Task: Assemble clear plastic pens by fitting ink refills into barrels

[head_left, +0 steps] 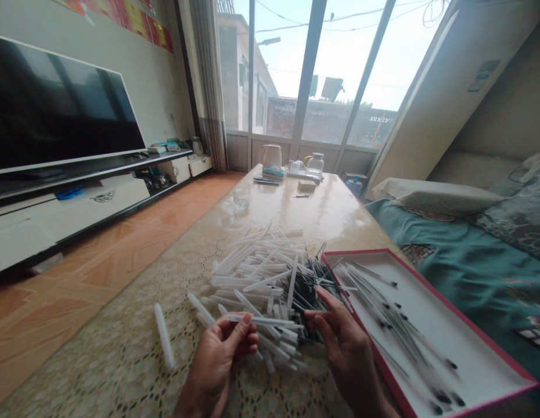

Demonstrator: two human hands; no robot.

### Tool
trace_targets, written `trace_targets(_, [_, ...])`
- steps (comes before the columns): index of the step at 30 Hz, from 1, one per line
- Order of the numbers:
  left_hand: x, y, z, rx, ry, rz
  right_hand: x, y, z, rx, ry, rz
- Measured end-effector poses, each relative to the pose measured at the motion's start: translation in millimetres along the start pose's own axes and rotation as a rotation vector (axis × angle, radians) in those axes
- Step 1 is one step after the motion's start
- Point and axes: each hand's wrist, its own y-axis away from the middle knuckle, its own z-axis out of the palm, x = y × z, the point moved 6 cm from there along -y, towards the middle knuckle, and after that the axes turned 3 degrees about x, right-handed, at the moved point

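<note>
My left hand pinches a translucent white plastic tube between thumb and fingers, its far end pointing right. Under and beyond it spreads a heap of similar white tubes. My right hand hovers at the near edge of a pile of thin black rods, fingers apart; no item shows clearly in its grasp. To its right lies a shallow pink-rimmed tray with a white inside. Several long thin rods with black ends rest in the tray.
A single white tube lies apart at the left on the patterned tablecloth. Farther along the table stand a clear glass, a small box and a glass jug. A teal-covered sofa borders the right side.
</note>
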Motion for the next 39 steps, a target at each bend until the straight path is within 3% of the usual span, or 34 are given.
trace_targets(4, [-0.3, 0.4, 1.6, -0.015, -0.003, 0.013, -19.3, 7.1, 16.5, -0.147, 0.086, -0.224])
trace_targets(9, [5.7, -0.2, 0.5, -0.014, 0.055, 0.033, -22.0, 6.6, 18.0, -0.149, 0.180, -0.236])
trace_targets(15, [29.2, -3.0, -18.3, 0.219, 0.259, 0.159, -16.5, -7.2, -18.6, 0.140, 0.480, -0.292])
trace_targets(18, [30.1, -3.7, -13.9, 0.153, 0.188, 0.166, -8.9, -11.1, -26.7, 0.207, 0.577, -0.255])
trace_targets(21, [22.3, -4.2, -2.4, -0.008, 0.023, 0.125, -0.2, -13.2, -25.1, 0.193, 0.594, -0.201])
trace_targets(24, [21.9, -5.0, 1.1, -0.053, -0.091, 0.201, 3.2, -13.4, -20.2, 0.178, 0.563, -0.212])
trace_targets(29, [35.5, 13.4, 2.5, -0.027, -0.424, 0.540, -5.5, -11.2, -7.5, 0.152, 0.625, -0.291])
trace_targets(31, [33.0, 32.1, 10.0, -0.158, -0.730, 0.688, -9.8, -9.4, 1.8, 0.083, 0.708, -0.312])
trace_targets(33, [22.8, 51.8, 14.3, -0.382, -1.071, 0.846, -12.5, -6.8, 10.2, 0.009, 0.768, -0.313])
trace_targets(36, [18.3, 57.1, -10.5, -0.377, -1.501, 1.016, -17.5, -0.9, 19.8, -0.073, 0.804, -0.330])
trace_targets(39, [24.7, 35.0, -47.8, -0.276, -1.718, 0.967, -24.2, 7.0, 30.3, -0.187, 0.791, -0.368])
